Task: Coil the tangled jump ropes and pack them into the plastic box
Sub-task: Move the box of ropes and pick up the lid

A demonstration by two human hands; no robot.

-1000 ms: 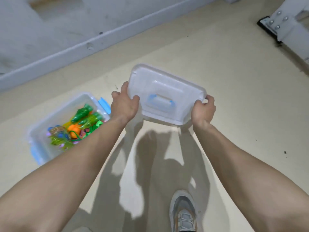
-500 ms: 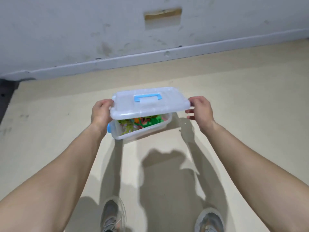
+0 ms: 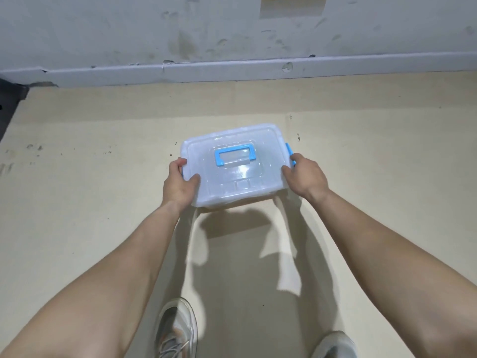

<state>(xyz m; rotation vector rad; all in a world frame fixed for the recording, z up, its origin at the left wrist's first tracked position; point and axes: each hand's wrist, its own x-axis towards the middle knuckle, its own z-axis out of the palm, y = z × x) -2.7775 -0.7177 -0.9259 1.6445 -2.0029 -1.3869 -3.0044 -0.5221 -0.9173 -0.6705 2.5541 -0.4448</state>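
Lid (image 3: 240,174) status changed: 1 s ago it was held in the air, off to the right of the open plastic box (image 3: 222,205); 0.5 s ago it hovered over the box with a gap. Now it sits down on the box, no gap seen, blue carry handle (image 3: 235,153) on top and lying flat. Jump ropes, seen inside as green/orange bundles earlier, can't be seen through the frosted lid now; presumed inside. Judgement: packing done, task at closing stage. Left hand (image 3: 179,184) grips the lid's left end, thumb on top, fingers curled round the edge. Right hand (image 3: 304,177) grips the right end the same way, fingers wrapped at the blue latch (image 3: 289,153). The latch appears to stand out from the lid, so prob. not snapped yet; left latch hidden by the hand. Box rests on the beige floor (image 3: 103,202) between both hands, near the far wall (image 3: 129,34), ahead of the person's shoes (image 3: 176,329).
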